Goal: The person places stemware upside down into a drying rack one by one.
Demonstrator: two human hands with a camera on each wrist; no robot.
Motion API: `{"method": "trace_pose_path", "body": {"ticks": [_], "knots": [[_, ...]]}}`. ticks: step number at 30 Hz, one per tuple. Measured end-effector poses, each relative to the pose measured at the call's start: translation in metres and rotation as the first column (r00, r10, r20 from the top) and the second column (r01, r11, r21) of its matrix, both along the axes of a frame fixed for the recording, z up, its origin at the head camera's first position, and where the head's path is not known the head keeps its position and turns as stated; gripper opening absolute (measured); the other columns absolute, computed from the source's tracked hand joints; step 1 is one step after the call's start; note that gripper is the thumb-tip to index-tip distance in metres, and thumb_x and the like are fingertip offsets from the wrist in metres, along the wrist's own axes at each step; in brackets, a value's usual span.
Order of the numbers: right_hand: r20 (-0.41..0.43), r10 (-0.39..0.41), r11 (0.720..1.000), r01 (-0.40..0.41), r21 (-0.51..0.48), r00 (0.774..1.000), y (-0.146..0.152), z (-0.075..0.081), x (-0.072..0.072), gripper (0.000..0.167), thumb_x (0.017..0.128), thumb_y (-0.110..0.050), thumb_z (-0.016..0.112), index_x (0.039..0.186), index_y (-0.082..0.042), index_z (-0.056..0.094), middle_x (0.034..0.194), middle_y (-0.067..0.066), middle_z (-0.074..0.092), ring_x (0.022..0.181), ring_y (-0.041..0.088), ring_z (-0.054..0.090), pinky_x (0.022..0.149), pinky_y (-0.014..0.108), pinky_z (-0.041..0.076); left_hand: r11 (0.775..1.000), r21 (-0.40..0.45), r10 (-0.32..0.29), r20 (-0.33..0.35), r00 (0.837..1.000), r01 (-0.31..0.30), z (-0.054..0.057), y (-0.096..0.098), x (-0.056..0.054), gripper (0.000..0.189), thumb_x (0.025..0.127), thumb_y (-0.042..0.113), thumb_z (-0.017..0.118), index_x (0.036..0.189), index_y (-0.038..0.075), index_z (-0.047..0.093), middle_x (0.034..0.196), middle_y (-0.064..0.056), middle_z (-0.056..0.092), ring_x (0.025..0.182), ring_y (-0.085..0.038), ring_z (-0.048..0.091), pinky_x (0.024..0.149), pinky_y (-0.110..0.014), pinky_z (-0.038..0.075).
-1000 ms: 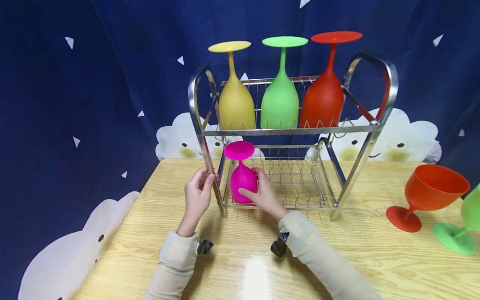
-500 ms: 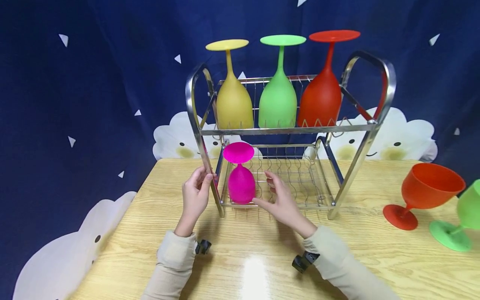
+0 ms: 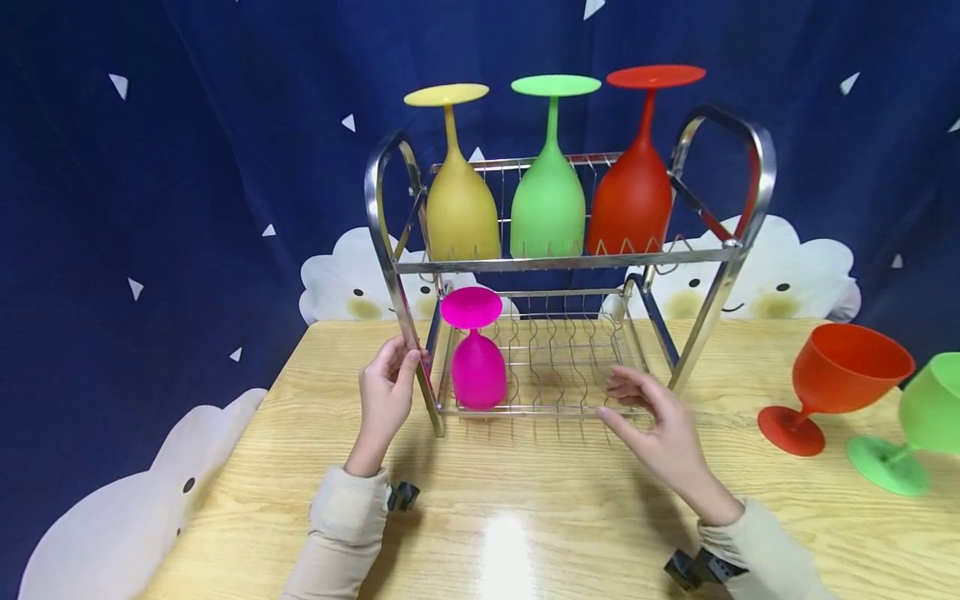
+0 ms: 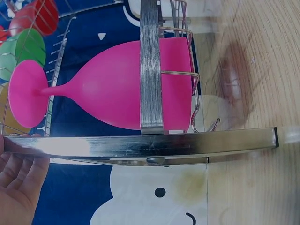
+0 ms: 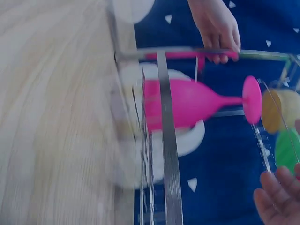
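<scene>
Wineglass (image 3: 480,375), pink and upside down, stands at the left of the rack's (image 3: 562,265) lower tier (image 3: 555,410); the left hand (image 3: 386,400) pinches the left post (image 4: 197,144), the right hand (image 3: 666,437) is spread, holding nothing. Steadying lightly seems best, right fingers clear of the wires, lest the 3 inverted glasses (image 3: 548,208) above shift

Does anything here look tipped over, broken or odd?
Nothing stands out. The pink goblet sits upside down on the rack, like the yellow goblet, green goblet and red goblet above. A second red goblet and second green goblet stand on their bases on the table.
</scene>
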State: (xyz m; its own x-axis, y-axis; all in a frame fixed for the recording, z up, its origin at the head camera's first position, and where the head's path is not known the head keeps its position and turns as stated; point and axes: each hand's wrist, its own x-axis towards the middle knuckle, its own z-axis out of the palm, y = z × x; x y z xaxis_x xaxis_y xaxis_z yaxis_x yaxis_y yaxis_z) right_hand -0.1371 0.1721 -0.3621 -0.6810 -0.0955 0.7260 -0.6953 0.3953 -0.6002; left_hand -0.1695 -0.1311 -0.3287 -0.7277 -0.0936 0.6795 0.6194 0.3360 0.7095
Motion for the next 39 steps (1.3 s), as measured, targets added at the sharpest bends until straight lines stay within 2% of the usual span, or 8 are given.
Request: {"method": "trace_pose_path", "body": {"ticks": [7,10,13,18,21,23,33,39], "knots": [[-0.037,-0.135,0.984,0.13,-0.12,0.99,0.043,-0.003,0.008,0.046,0.062,0.025,0.066,0.106,0.014,0.056,0.09,-0.01,0.062,0.078,0.002,0.059,0.075,0.011,0.047,1.0,0.009,-0.015,-0.001,1.0,0.015,-0.003,-0.001,-0.002,0.011,0.088,-0.008,0.051,0.094,-0.017,0.056,0.08,-0.028,0.063,0.072,-0.041,0.062,0.055,-0.018,0.05],[0.013,-0.279,0.933,0.274,-0.232,0.96,0.056,-0.009,0.009,0.042,0.067,0.021,0.066,0.107,0.012,0.057,0.086,-0.008,0.062,0.075,0.001,0.059,0.073,0.01,0.046,1.0,0.019,-0.017,-0.012,1.0,0.018,-0.011,-0.005,-0.008,0.011,0.088,-0.008,0.051,0.095,-0.015,0.056,0.08,-0.027,0.064,0.072,-0.04,0.062,0.056,-0.014,0.049],[0.101,-0.446,0.817,0.45,-0.359,0.889,0.07,-0.016,0.008,0.044,0.07,0.012,0.069,0.112,0.005,0.058,0.086,-0.007,0.059,0.076,0.003,0.057,0.071,0.011,0.045,0.999,0.031,-0.01,-0.013,1.0,0.01,-0.02,-0.009,-0.015,0.011,0.088,-0.007,0.052,0.095,-0.013,0.057,0.08,-0.024,0.065,0.072,-0.037,0.063,0.057,-0.018,0.051],[0.169,-0.679,0.599,0.672,-0.436,0.714,0.102,-0.026,0.002,0.056,0.07,-0.006,0.075,0.121,-0.009,0.051,0.103,-0.01,0.048,0.093,0.005,0.047,0.074,0.012,0.039,0.999,0.037,-0.019,-0.016,1.0,0.02,-0.026,-0.01,-0.019,0.013,0.089,-0.002,0.053,0.097,-0.011,0.058,0.081,-0.022,0.065,0.073,-0.033,0.064,0.06,-0.02,0.053],[0.158,-0.776,0.517,0.758,-0.397,0.611,0.12,-0.031,0.0,0.064,0.069,-0.017,0.077,0.125,-0.013,0.045,0.117,-0.009,0.042,0.106,0.005,0.038,0.076,0.013,0.033,0.998,0.045,-0.032,-0.019,0.999,0.033,-0.026,-0.009,-0.02,0.013,0.089,-0.002,0.053,0.097,-0.012,0.058,0.081,-0.023,0.065,0.073,-0.035,0.064,0.059,-0.023,0.053],[0.175,-0.795,0.49,0.785,-0.379,0.581,0.126,-0.034,0.0,0.07,0.069,-0.021,0.076,0.129,-0.015,0.04,0.124,-0.007,0.038,0.112,0.005,0.032,0.077,0.015,0.031,0.998,0.046,-0.031,-0.014,0.999,0.032,-0.025,-0.009,-0.02,0.013,0.089,-0.004,0.053,0.097,-0.012,0.058,0.081,-0.023,0.065,0.073,-0.036,0.063,0.059,-0.022,0.053],[0.49,-0.65,0.433,0.813,-0.39,0.581,0.141,-0.027,-0.018,0.091,0.073,-0.022,0.074,0.143,-0.024,0.015,0.141,-0.008,0.02,0.126,0.003,0.017,0.102,0.015,0.013,0.998,0.048,-0.027,-0.015,1.0,0.028,-0.022,-0.008,-0.017,0.011,0.088,-0.005,0.053,0.095,-0.012,0.058,0.08,-0.024,0.065,0.071,-0.033,0.064,0.058,-0.024,0.053],[0.536,-0.639,0.414,0.834,-0.365,0.552,0.15,-0.03,-0.032,0.099,0.073,-0.03,0.075,0.144,-0.024,0.007,0.145,-0.008,0.015,0.131,0.006,0.014,0.105,0.017,0.015,1.0,0.017,-0.012,-0.025,1.0,0.013,-0.005,-0.002,-0.003,0.011,0.087,-0.011,0.051,0.094,-0.017,0.056,0.078,-0.027,0.063,0.069,-0.041,0.061,0.052,-0.014,0.047]]}}
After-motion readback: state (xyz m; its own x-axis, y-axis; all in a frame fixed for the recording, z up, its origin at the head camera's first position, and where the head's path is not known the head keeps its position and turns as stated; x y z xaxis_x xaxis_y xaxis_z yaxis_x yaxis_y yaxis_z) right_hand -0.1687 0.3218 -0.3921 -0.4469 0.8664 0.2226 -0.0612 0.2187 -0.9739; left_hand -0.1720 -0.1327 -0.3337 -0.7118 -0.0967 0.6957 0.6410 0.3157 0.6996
